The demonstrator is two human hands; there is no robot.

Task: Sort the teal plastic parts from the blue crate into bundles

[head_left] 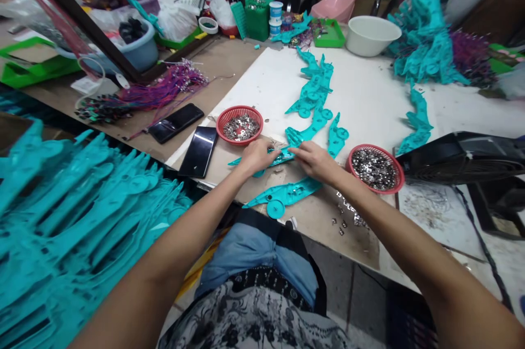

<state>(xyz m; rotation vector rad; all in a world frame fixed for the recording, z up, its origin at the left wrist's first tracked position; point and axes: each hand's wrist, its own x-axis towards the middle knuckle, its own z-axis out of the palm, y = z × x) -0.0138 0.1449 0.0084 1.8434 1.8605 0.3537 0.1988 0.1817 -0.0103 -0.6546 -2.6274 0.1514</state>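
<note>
- We had both hands on one teal plastic piece lying flat near the front edge of the bench, between the two red baskets.
- Left hand was curled down on the piece's left half, pinning it; right hand rested fingers-down on the right end. Couldn't tell if anything small was pinched under those fingertips.
- Doing this bit well, we figured, meant keeping the piece pressed flat with the left while the right worked on it, so it didn't slide on the cardboard.
- Another teal piece lay just nearer to us, almost under the right wrist, easy to bump.
- Left red basket and right red basket both held small shiny metal bits, and some loose metal bits were scattered by the right forearm.
- Two phones sat just left of the left basket.
- A row of finished-looking teal pieces ran away across the white sheet, plus a big stack at our left.
</note>
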